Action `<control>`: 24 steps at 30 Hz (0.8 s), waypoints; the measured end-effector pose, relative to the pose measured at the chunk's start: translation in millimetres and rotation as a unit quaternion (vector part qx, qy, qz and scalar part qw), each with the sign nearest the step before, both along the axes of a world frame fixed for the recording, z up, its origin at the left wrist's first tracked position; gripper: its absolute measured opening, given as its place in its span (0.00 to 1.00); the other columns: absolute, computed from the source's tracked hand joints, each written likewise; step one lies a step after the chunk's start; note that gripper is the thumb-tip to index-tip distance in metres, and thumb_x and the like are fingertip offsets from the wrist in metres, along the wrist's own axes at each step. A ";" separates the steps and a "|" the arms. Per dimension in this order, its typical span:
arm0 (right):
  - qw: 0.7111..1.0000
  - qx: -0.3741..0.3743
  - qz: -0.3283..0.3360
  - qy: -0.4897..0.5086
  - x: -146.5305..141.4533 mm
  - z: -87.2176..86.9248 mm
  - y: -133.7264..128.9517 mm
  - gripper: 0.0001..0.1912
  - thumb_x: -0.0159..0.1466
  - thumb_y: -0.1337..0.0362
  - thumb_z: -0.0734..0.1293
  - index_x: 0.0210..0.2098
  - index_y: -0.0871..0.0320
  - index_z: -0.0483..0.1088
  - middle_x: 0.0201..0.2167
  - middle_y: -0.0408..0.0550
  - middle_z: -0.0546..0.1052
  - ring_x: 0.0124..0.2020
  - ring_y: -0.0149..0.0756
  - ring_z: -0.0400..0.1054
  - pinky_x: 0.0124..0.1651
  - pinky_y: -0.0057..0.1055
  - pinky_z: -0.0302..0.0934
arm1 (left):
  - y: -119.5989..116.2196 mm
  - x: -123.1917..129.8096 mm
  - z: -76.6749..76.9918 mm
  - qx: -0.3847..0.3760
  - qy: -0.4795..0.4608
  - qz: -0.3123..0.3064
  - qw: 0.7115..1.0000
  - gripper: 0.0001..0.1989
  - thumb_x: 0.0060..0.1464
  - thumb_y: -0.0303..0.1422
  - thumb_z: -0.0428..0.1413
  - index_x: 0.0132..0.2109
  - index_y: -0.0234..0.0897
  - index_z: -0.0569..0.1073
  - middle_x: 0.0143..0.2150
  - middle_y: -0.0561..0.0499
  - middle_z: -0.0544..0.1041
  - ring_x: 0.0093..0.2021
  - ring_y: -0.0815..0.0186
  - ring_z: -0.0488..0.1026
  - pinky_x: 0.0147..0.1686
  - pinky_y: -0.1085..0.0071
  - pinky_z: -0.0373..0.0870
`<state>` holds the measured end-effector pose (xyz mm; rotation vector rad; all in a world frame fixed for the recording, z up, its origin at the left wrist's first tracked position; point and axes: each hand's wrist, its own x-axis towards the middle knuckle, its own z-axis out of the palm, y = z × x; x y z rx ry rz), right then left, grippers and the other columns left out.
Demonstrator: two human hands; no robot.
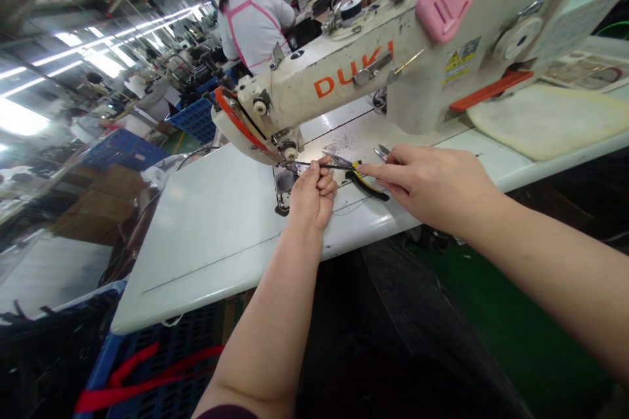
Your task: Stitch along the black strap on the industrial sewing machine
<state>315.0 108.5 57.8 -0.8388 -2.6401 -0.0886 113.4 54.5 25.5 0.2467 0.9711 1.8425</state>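
Observation:
My left hand is closed in a pinch on a narrow black strip beside the needle area of a white sewing machine. The strip runs from near the presser foot toward the right. My right hand is curled, its index finger reaching to the strip's right end. Two pointed metal tips, apparently of thread snips, stick out beyond its fingers; the rest of them is hidden. Pliers with yellow and black handles lie on the machine bed, just under the strip.
The white table extends left. A pink holder is fixed to the machine arm. A pale pad lies at right. Blue crates and a cardboard box stand left. Another person sits beyond the machine.

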 end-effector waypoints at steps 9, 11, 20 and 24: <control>1.000 0.005 0.001 0.007 -1.2 -5.2 1.6 0.20 0.75 0.59 0.62 0.61 0.42 0.78 0.40 0.50 0.81 0.30 0.38 0.68 0.28 0.34 0.38 | 0.5 -1.5 -2.2 -0.001 0.005 0.001 1.000 0.16 0.75 0.28 0.50 0.38 0.29 0.78 0.26 0.56 0.65 0.19 0.81 0.57 0.19 0.86 0.55; 1.000 0.007 0.002 0.008 -0.6 -5.9 1.6 0.20 0.75 0.59 0.62 0.61 0.42 0.78 0.40 0.50 0.81 0.30 0.38 0.68 0.28 0.34 0.38 | 0.5 -1.6 -2.5 0.004 0.001 0.000 1.000 0.18 0.75 0.27 0.48 0.38 0.28 0.78 0.26 0.56 0.66 0.19 0.81 0.57 0.19 0.86 0.54; 1.000 0.006 0.007 0.010 -0.7 -7.5 1.6 0.20 0.75 0.60 0.61 0.61 0.43 0.78 0.41 0.50 0.81 0.31 0.38 0.68 0.29 0.35 0.38 | 0.1 -0.2 -0.1 -0.001 -0.001 0.005 1.000 0.20 0.76 0.27 0.47 0.37 0.29 0.77 0.26 0.56 0.65 0.19 0.81 0.57 0.19 0.86 0.54; 1.000 0.013 0.008 0.003 -1.9 -7.7 0.0 0.21 0.75 0.61 0.61 0.61 0.43 0.78 0.41 0.51 0.82 0.31 0.39 0.69 0.29 0.35 0.38 | 0.4 0.4 0.4 -0.004 0.001 0.005 1.000 0.20 0.76 0.27 0.46 0.36 0.29 0.77 0.26 0.56 0.65 0.19 0.81 0.56 0.19 0.86 0.54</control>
